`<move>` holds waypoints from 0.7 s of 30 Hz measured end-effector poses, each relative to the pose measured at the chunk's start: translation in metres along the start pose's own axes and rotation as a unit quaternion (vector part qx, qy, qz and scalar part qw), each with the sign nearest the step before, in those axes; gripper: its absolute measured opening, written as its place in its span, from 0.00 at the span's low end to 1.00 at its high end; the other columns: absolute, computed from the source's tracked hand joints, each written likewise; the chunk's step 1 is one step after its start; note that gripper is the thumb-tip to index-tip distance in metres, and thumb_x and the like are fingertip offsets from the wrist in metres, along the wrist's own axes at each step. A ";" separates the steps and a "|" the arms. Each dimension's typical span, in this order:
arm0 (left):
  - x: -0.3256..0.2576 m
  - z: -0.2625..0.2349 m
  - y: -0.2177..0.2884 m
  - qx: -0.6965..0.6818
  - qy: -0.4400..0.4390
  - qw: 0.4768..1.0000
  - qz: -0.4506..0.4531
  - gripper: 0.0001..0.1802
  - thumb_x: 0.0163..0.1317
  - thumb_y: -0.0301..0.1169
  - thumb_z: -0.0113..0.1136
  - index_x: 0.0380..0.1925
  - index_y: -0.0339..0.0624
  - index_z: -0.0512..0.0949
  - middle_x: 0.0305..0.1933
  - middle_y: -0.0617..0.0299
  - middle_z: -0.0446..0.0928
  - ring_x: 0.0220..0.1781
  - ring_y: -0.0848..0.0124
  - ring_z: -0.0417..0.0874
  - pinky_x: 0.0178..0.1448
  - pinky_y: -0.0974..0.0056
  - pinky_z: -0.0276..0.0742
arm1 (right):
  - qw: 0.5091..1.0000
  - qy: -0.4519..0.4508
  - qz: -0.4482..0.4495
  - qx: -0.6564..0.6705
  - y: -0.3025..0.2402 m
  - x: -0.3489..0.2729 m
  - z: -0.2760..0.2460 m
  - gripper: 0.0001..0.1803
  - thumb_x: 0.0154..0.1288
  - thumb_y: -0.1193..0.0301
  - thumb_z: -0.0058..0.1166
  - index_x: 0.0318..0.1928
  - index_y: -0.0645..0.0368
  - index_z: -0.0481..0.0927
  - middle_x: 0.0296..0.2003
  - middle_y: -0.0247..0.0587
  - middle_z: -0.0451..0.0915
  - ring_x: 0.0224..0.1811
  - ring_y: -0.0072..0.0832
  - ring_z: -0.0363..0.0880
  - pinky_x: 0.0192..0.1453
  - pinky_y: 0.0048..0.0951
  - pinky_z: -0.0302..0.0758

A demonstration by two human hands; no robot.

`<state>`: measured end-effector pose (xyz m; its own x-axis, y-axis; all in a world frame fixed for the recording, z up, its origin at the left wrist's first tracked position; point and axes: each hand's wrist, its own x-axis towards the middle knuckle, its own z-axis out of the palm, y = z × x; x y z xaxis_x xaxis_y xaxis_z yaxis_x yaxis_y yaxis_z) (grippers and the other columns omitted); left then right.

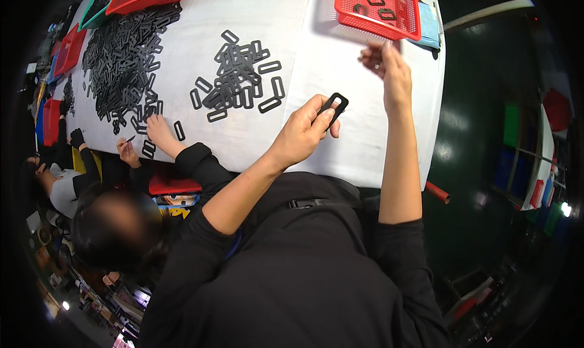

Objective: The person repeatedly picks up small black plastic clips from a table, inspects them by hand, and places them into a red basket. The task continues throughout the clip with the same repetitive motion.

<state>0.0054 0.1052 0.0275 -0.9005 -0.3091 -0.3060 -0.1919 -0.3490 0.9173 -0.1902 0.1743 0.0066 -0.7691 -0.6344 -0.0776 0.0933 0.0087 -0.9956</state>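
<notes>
Black oblong frame (342,106); pinched in left hand (302,131); far end protruding

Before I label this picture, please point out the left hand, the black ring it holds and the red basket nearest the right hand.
Left hand (302,128): head view, back of the hand.
Black ring (341,109): head view, bar along its right edge.
Red basket (368,30): head view, mesh wall facing the wearer.

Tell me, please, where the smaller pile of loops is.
In the head view, the smaller pile lies left of centre, between the larger pile and the left hand.
</notes>
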 end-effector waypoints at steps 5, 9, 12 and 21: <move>0.004 -0.002 0.001 0.011 0.076 0.997 0.005 0.08 0.66 0.31 0.43 0.34 0.39 0.71 0.21 0.68 0.73 0.20 0.84 0.61 0.25 0.75 0.60 | 0.986 -0.127 0.093 0.057 -0.002 -0.071 0.038 0.23 0.69 0.59 0.40 0.47 0.67 0.74 0.38 0.46 0.80 0.27 0.19 0.75 0.34 0.20 0.72; 0.008 0.002 -0.009 0.081 0.114 0.988 0.060 0.08 0.66 0.29 0.43 0.33 0.38 0.70 0.21 0.63 0.74 0.20 0.80 0.68 0.25 0.71 0.64 | 0.990 -0.056 0.089 0.091 0.000 -0.078 0.064 0.16 0.68 0.64 0.43 0.42 0.65 0.77 0.34 0.44 0.82 0.17 0.10 0.64 0.17 0.12 0.59; 0.008 0.003 -0.013 0.129 0.125 0.979 0.092 0.06 0.65 0.28 0.44 0.35 0.37 0.69 0.22 0.56 0.75 0.23 0.68 0.77 0.28 0.65 0.69 | 0.981 -0.006 0.139 0.135 0.006 -0.075 0.069 0.16 0.68 0.63 0.43 0.37 0.64 0.78 0.31 0.43 0.82 0.14 0.08 0.62 0.14 0.11 0.53; 0.016 -0.006 -0.059 0.032 0.135 0.990 -0.005 0.11 0.66 0.35 0.45 0.38 0.39 0.72 0.22 0.65 0.74 0.21 0.81 0.67 0.26 0.73 0.64 | 0.979 -0.018 0.173 0.103 0.042 -0.080 0.066 0.15 0.69 0.63 0.41 0.39 0.63 0.74 0.33 0.45 0.81 0.19 0.13 0.70 0.14 0.14 0.58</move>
<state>0.0045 0.1161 -0.0333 -0.7623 -0.5346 -0.3649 -0.2334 -0.2988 0.9253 -0.0828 0.1748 -0.0253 -0.6470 -0.6472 -0.4032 0.4725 0.0747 -0.8782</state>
